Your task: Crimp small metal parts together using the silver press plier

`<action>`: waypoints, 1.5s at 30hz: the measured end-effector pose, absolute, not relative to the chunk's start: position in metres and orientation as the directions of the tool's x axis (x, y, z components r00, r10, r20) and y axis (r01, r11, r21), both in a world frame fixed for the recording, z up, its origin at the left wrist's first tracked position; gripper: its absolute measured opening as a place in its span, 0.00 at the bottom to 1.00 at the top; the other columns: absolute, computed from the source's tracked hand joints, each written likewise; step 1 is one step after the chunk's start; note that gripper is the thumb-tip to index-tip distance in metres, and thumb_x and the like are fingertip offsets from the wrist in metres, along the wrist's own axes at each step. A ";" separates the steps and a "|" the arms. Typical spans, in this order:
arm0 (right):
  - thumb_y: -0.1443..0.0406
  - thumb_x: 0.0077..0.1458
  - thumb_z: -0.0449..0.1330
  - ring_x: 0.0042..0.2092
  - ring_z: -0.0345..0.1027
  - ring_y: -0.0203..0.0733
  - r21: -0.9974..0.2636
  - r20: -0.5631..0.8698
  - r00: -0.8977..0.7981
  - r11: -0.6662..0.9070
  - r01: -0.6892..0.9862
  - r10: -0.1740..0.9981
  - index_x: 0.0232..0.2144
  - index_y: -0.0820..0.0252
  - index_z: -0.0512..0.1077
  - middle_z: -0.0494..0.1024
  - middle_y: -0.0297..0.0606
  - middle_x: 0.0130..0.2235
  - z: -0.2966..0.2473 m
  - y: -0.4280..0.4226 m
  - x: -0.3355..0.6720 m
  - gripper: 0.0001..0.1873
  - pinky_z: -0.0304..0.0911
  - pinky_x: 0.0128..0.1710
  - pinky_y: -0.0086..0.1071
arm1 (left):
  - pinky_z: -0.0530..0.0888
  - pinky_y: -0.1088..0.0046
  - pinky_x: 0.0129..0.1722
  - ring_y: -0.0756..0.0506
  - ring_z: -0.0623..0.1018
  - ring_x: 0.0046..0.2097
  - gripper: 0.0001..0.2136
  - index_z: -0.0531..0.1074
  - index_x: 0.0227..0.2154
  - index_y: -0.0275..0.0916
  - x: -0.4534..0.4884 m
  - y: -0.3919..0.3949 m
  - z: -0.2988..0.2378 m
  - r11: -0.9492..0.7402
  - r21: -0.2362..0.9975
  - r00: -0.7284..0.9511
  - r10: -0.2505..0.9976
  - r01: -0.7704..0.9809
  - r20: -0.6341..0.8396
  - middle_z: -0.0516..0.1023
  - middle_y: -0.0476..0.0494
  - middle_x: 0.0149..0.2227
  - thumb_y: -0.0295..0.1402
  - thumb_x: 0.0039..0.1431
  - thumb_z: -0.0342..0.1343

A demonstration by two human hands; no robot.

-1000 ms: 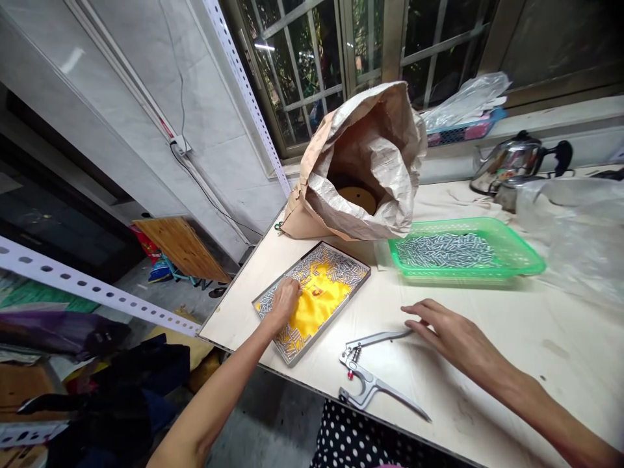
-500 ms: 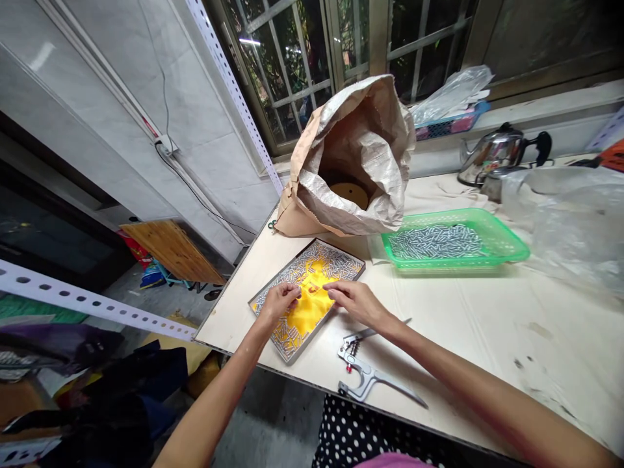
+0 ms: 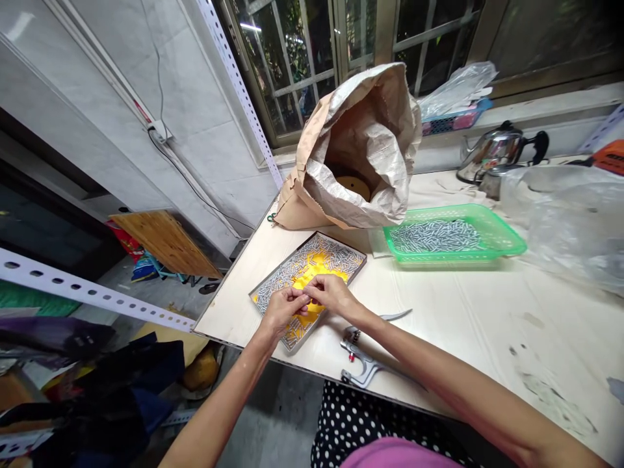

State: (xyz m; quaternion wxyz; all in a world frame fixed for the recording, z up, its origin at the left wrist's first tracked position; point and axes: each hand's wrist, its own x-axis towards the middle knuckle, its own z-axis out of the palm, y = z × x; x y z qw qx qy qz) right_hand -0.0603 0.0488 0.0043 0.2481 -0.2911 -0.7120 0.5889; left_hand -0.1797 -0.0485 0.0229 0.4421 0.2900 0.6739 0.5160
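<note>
Over a shallow rectangular tray my two hands meet, fingertips together. My left hand is closed in a pinch, and so is my right hand; whatever sits between the fingers is too small to make out. Many small silver metal pins, perhaps rivets or screws, lie in the tray around a bright yellow patch of its bottom. Partly hidden under my right forearm is a metal hand press plier with a red bit on it.
Behind the tray a large open paper sack leans on the table. To the right stands a green plastic basket of similar metal pins. Further back are a steel kettle and a clear plastic bag. The table's front edge runs close to the tray.
My hands have come together from apart over the tray, the right moving left until the fingertips meet. My right forearm now covers more of the plier. The view has shifted slightly.
</note>
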 end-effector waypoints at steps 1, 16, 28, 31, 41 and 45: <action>0.69 0.49 0.60 0.25 0.69 0.33 -0.983 -0.008 -0.701 0.122 0.135 0.713 0.21 0.60 0.71 0.74 0.30 0.22 0.004 0.048 -0.062 0.06 0.60 0.24 0.24 | 0.73 0.76 0.25 0.53 0.73 0.22 0.24 0.72 0.25 0.34 -0.180 -0.050 0.023 0.306 0.949 -0.436 0.845 -0.082 -0.310 0.76 0.50 0.20 0.45 0.29 0.74; 0.64 0.53 0.63 0.43 0.70 0.41 -0.917 0.219 -0.632 0.377 0.126 0.743 0.38 0.61 0.72 0.77 0.41 0.41 0.012 0.048 -0.029 0.10 0.64 0.42 0.34 | 0.72 0.78 0.28 0.54 0.73 0.25 0.20 0.76 0.29 0.32 -0.168 -0.084 0.040 0.319 0.947 -0.526 0.802 -0.021 -0.282 0.76 0.50 0.25 0.44 0.39 0.71; 0.66 0.64 0.53 0.42 0.68 0.44 -0.618 0.201 -0.716 0.653 0.437 0.669 0.41 0.60 0.72 0.74 0.42 0.40 -0.033 -0.022 0.149 0.08 0.66 0.43 0.39 | 0.64 0.79 0.22 0.52 0.69 0.22 0.15 0.77 0.26 0.34 -0.097 -0.096 -0.009 0.537 0.827 -0.217 0.838 0.165 -0.500 0.73 0.50 0.20 0.43 0.44 0.65; 0.65 0.62 0.56 0.43 0.66 0.47 -0.565 0.198 -0.714 0.673 0.477 0.671 0.43 0.61 0.72 0.74 0.44 0.41 -0.041 -0.033 0.157 0.09 0.65 0.43 0.42 | 0.60 0.79 0.20 0.53 0.66 0.21 0.14 0.77 0.24 0.35 -0.096 -0.092 -0.015 0.568 0.777 -0.228 0.822 0.273 -0.521 0.72 0.51 0.19 0.42 0.45 0.64; 0.68 0.64 0.53 0.43 0.63 0.47 -0.500 0.237 -0.693 0.697 0.514 0.681 0.44 0.62 0.73 0.75 0.44 0.40 -0.050 -0.038 0.158 0.10 0.61 0.42 0.40 | 0.56 0.78 0.21 0.53 0.62 0.21 0.16 0.76 0.22 0.34 -0.098 -0.080 -0.013 0.575 0.668 -0.170 0.803 0.473 -0.571 0.67 0.53 0.17 0.46 0.44 0.61; 0.71 0.64 0.51 0.40 0.62 0.45 -0.506 0.252 -0.681 0.694 0.513 0.687 0.41 0.62 0.73 0.74 0.43 0.38 -0.055 -0.041 0.156 0.11 0.60 0.39 0.38 | 0.57 0.78 0.21 0.53 0.62 0.21 0.18 0.73 0.20 0.35 -0.102 -0.073 -0.010 0.553 0.593 -0.113 0.780 0.585 -0.616 0.66 0.53 0.17 0.49 0.44 0.61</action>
